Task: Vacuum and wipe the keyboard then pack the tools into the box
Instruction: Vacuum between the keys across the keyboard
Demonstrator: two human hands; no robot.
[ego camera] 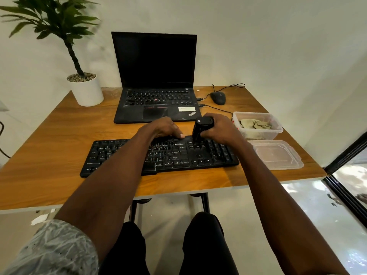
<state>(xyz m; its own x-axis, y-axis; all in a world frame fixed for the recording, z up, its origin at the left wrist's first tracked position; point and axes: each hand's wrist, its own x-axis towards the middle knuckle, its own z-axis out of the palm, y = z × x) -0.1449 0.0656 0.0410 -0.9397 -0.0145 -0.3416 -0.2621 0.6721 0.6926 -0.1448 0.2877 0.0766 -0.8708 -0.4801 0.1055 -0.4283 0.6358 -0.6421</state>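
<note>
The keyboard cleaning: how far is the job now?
Nothing looks finished. Vacuuming is in hand: the right hand grips the small black vacuum on the keyboard, which the left hand steadies. Left: wiping, since the cloth lies in the box, and packing; the lid is off.

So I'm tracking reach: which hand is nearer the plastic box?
Right. The right hand holds the vacuum just left of the box; the left hand is farther left.
</note>
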